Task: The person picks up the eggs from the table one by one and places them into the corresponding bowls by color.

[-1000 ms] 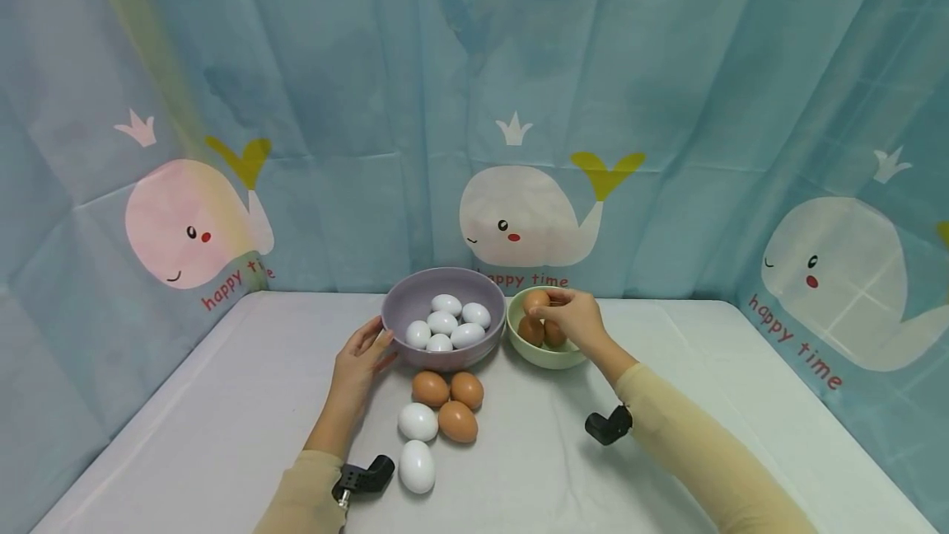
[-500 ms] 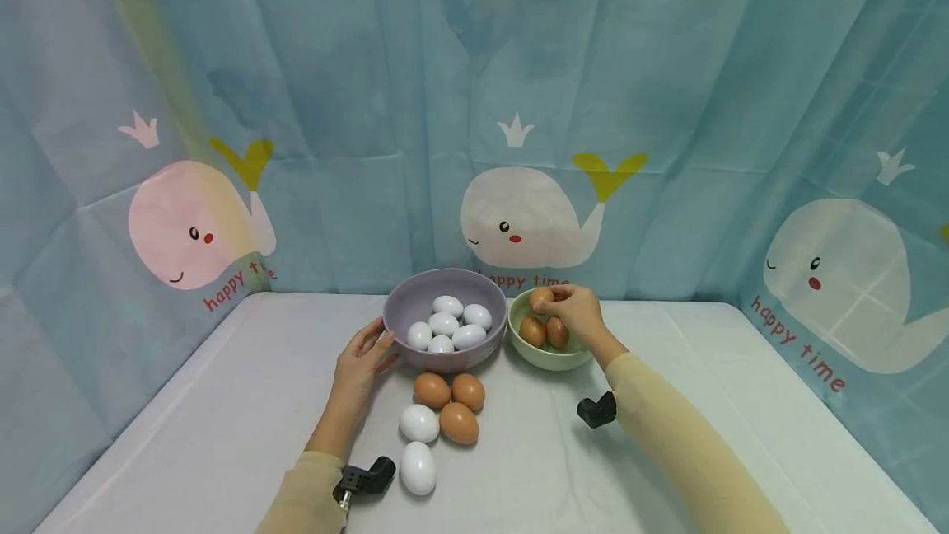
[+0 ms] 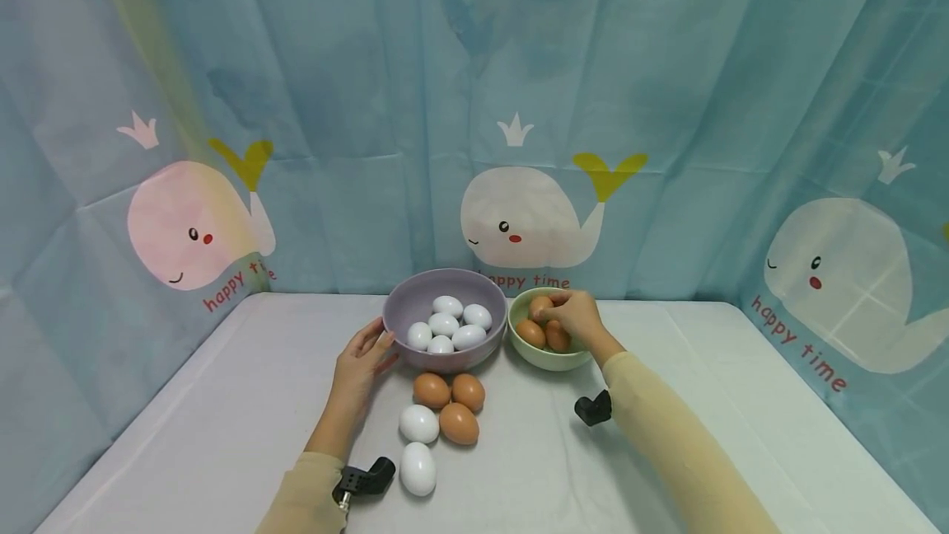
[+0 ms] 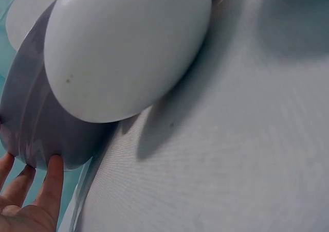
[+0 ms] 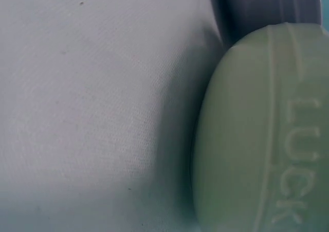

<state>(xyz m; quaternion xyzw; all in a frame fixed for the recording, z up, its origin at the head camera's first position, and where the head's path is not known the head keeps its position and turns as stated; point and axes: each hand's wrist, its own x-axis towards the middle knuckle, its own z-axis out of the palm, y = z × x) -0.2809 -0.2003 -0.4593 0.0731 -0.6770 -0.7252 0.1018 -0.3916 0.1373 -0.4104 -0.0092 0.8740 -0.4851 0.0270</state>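
My right hand (image 3: 578,316) reaches over the pale green bowl (image 3: 550,362) and pinches a brown egg (image 3: 540,306) inside its far side. Two more brown eggs, a left one (image 3: 530,334) and a right one (image 3: 557,337), lie in front of it in that bowl. Fingers extended, my left hand (image 3: 359,362) touches the left side of the purple bowl (image 3: 445,363), which holds several white eggs (image 3: 443,324). The left wrist view shows the fingertips (image 4: 55,162) against the wall of the purple bowl (image 4: 33,108). In the right wrist view the green bowl (image 5: 241,139) hides my right hand.
Before the purple bowl, brown eggs (image 3: 458,423) and two white eggs (image 3: 418,469) lie on the white tablecloth (image 3: 534,452). The white egg (image 4: 128,47) looms large in the left wrist view. A blue whale-print curtain (image 3: 334,213) closes off the back and sides.
My right hand has lowered the brown egg into the green bowl, and the two other eggs there have shifted a little. The left hand stays at the purple bowl.
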